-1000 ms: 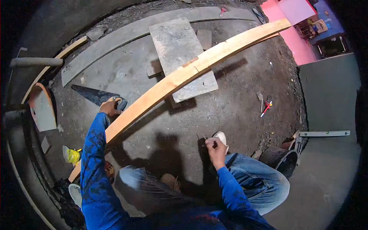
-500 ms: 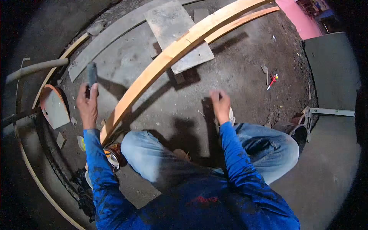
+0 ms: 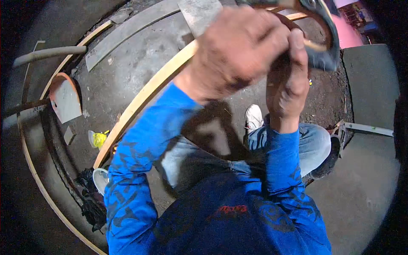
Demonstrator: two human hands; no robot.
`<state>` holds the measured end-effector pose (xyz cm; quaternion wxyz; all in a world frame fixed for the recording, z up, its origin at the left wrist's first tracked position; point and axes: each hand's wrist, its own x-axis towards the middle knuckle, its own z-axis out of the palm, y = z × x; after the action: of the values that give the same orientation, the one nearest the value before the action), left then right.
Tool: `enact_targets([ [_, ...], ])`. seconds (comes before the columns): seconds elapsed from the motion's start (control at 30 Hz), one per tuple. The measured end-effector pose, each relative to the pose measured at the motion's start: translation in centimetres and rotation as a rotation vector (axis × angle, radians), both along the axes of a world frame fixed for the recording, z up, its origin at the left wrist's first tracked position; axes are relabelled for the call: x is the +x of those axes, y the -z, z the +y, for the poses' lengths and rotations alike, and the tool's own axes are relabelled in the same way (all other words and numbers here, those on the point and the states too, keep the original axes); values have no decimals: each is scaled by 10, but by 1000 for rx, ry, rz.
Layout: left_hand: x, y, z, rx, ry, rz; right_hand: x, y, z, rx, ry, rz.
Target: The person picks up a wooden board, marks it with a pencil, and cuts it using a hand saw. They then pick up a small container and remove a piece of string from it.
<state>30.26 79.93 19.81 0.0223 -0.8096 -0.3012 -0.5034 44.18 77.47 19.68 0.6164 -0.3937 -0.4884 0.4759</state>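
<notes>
Both hands are raised close to the camera, over the curved wooden strip [image 3: 148, 91]. My left hand [image 3: 238, 49] reaches across to the right, fingers bent around the near side of a dark-rimmed looped object [image 3: 326, 59]. Through its opening the floor and some wood show; I cannot tell its exact kind. My right hand [image 3: 291, 87] stands upright beside the left, its fingers closed against the same object's lower edge. The left hand partly hides both the object and the strip.
A grey board [image 3: 197, 15] lies behind the strip, and a flat curved piece [image 3: 136, 36] arcs at the back left. An orange-edged panel [image 3: 64, 100] leans at left, near a yellow item [image 3: 99, 139] and a white cup [image 3: 100, 179]. A white shoe [image 3: 254, 117] sits below the hands.
My left hand has swung up and right from the far left with the dark object. My right hand has risen to meet it. The view has shifted slightly.
</notes>
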Motion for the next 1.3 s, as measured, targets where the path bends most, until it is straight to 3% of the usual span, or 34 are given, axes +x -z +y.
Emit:
enact_targets([
  [0.07, 22, 13, 0, 100, 30, -6, 4, -16, 3, 113, 236, -74],
  [0.13, 42, 21, -8, 48, 36, -78, 23, -16, 3, 130, 211, -83],
  [0.2, 59, 24, -17, -18, 50, -105, 29, -11, 1, 107, 297, 59],
  [0.3, 65, 45, -25, -103, 65, -314, 37, -24, -4, 104, 427, 60],
  [0.37, 35, 72, -26, -171, -159, -304, 77, -29, -1, 150, 309, 138],
  [0.4, 18, 99, -20, -235, -453, -221, 98, -33, -2, 155, 195, 210],
  [0.47, -17, 128, -5, -311, -767, -146, 110, -52, -14, 136, 336, 203],
  [0.5, -28, 141, 0, -328, -873, -78, 129, -53, -18, 185, 244, 158],
  [0.53, -34, 151, 4, -323, -885, -88, 144, -54, -21, 236, 149, 114],
  [0.6, -40, 169, 9, -650, -833, 186, 134, -53, -28, 202, 228, 50],
  [0.67, -43, 180, 20, -565, -898, 185, 133, -40, -31, 164, 132, 60],
  [0.73, -55, 179, 29, -659, -814, 113, 127, -19, -31, 142, 74, 59],
  [0.8, -71, 165, 41, -789, -796, 119, 111, -2, -29, 43, 248, 121],
  [0.83, -81, 160, 49, -962, -706, 85, 102, -3, -30, 91, 248, -29],
  [0.87, -91, 157, 57, -1129, -610, 49, 106, 10, -28, 100, 194, 4],
  [0.97, -119, 184, 89, -1272, -483, 19, 86, 12, -36, 167, 210, -322],
  [1.0, -122, 185, 95, -1381, -429, 27, 92, 19, -36, 242, 284, -559],
  [1.1, -126, 195, 102, -1398, -390, -29, 88, 22, -34, 371, 256, -873],
  [1.2, -120, 190, 92, -1384, -461, 12, 83, 22, -27, 636, 7, -860],
  [1.23, -112, 185, 79, -1100, -560, -58, 85, 21, -28, 636, 9, -856],
  [1.3, -89, 180, 60, -523, -758, -186, 93, 21, -31, 643, -183, -1236],
])
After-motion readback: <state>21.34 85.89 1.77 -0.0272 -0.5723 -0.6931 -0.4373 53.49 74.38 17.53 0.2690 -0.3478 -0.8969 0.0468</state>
